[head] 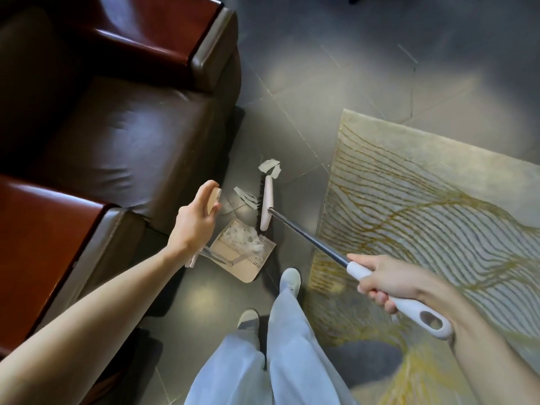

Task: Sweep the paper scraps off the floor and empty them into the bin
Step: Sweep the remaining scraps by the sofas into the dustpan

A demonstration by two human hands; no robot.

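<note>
Your left hand [194, 220] curls round the top of the dustpan [247, 272] handle, and your right hand [388, 280] grips the white end of the broom [266, 206] stick. The broom head stands at the pan's mouth. A heap of paper scraps [244, 240] lies inside the dustpan; loose scraps [270, 168] lie on the floor [292, 92] at 12 o'clock from it, beside the bristles. The sofa [117, 135] sits at 9 o'clock, the rug [438, 206] at 3 o'clock
</note>
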